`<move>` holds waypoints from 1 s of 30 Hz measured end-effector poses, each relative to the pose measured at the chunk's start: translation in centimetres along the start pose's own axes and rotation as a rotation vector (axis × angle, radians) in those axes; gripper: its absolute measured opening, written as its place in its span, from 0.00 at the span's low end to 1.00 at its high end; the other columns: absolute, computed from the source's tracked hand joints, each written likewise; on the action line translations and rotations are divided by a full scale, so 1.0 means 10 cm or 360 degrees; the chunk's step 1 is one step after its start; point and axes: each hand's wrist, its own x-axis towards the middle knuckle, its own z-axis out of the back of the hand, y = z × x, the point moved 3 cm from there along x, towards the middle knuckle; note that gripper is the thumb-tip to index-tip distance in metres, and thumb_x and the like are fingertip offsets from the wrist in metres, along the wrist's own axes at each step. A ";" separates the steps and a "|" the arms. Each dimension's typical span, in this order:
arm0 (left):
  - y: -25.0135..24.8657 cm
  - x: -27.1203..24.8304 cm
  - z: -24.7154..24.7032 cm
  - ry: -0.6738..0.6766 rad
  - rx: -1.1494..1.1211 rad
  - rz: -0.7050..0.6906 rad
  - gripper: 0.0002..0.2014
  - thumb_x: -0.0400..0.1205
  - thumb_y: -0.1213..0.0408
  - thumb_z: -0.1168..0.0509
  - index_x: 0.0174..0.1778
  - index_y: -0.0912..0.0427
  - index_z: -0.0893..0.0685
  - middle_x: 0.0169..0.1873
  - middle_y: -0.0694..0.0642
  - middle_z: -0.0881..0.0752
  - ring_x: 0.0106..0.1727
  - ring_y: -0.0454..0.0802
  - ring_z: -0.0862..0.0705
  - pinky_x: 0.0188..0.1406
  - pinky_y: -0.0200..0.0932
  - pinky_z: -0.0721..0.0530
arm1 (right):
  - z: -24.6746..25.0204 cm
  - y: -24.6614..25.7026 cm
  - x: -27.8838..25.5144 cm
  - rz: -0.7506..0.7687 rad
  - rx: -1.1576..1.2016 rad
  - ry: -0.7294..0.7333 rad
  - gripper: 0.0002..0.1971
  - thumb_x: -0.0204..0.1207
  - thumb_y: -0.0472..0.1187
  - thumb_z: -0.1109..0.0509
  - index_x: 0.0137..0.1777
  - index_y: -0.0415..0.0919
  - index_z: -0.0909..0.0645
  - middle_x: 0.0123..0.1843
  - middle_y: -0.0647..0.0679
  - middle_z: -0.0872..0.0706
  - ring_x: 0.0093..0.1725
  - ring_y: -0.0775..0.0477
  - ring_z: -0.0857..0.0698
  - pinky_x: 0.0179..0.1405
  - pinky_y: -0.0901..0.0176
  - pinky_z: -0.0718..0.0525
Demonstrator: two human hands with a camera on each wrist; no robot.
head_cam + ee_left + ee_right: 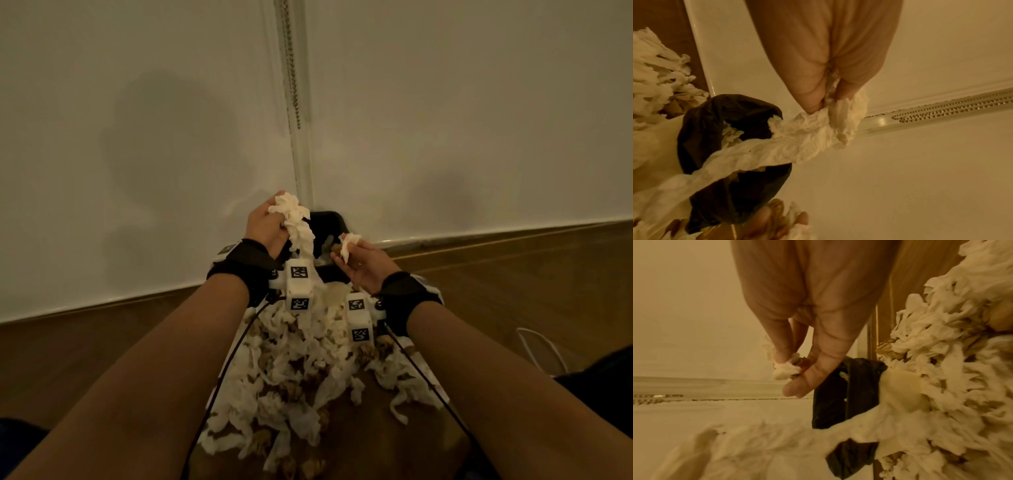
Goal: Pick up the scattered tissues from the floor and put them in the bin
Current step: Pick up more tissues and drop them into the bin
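Both hands hover over the bin (329, 219) to drop loads: left hand (265, 228) grips a long tissue (298, 222), right hand (363, 265) pinches a small wad (347, 248).

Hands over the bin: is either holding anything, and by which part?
Left hand grips a long tissue strip at its top end. Right hand pinches a small tissue wad in its fingers.

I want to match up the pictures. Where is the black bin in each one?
Head view: the black bin is at the centre, between the two hands by the wall.
Left wrist view: lower left, behind the long tissue.
Right wrist view: right of centre, behind the fingers.
Shared landmark: the bead chain on the wall.
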 end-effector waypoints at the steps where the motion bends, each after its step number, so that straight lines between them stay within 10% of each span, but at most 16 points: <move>1: -0.02 0.01 -0.03 0.0005 -0.0003 -0.0006 0.24 0.83 0.85 0.52 0.75 0.70 0.31 0.68 0.70 0.25 0.62 0.58 0.24 0.67 0.52 0.25 | 0.04 -0.03 -0.01 -0.0002 0.0005 -0.0029 0.15 0.84 0.30 0.44 0.68 0.34 0.26 0.50 0.39 0.19 0.50 0.41 0.18 0.39 0.58 0.11; 5: -0.22 0.08 -0.14 0.0004 -0.0018 -0.0064 0.23 0.83 0.84 0.50 0.75 0.69 0.31 0.68 0.70 0.25 0.65 0.62 0.22 0.68 0.52 0.25 | 0.20 -0.09 -0.02 -0.0004 0.0061 -0.0115 0.17 0.84 0.29 0.44 0.71 0.33 0.27 0.55 0.36 0.20 0.60 0.37 0.20 0.36 0.57 0.11; 10: -0.59 0.23 -0.30 0.0021 -0.0199 -0.0160 0.20 0.84 0.81 0.47 0.73 0.69 0.29 0.45 0.60 0.18 0.43 0.52 0.19 0.45 0.42 0.19 | 0.14 0.07 0.05 0.0030 0.0120 -0.0071 0.16 0.85 0.30 0.45 0.70 0.30 0.27 0.58 0.35 0.22 0.75 0.33 0.29 0.52 0.48 0.14; 15: -0.76 0.30 -0.40 0.0037 -0.0213 -0.0223 0.21 0.83 0.82 0.47 0.72 0.68 0.28 0.44 0.60 0.18 0.42 0.52 0.19 0.41 0.41 0.19 | -0.11 0.30 0.10 0.0070 0.0101 -0.0010 0.10 0.84 0.30 0.44 0.48 0.36 0.21 0.47 0.38 0.19 0.61 0.35 0.20 0.47 0.54 0.11; 30: -1.18 0.38 -0.49 0.0040 -0.0189 -0.0333 0.20 0.84 0.80 0.45 0.72 0.66 0.28 0.44 0.61 0.18 0.41 0.52 0.18 0.32 0.38 0.15 | -0.76 0.82 0.25 0.0208 0.0175 0.0185 0.09 0.84 0.30 0.44 0.48 0.36 0.22 0.46 0.37 0.19 0.48 0.41 0.18 0.42 0.56 0.11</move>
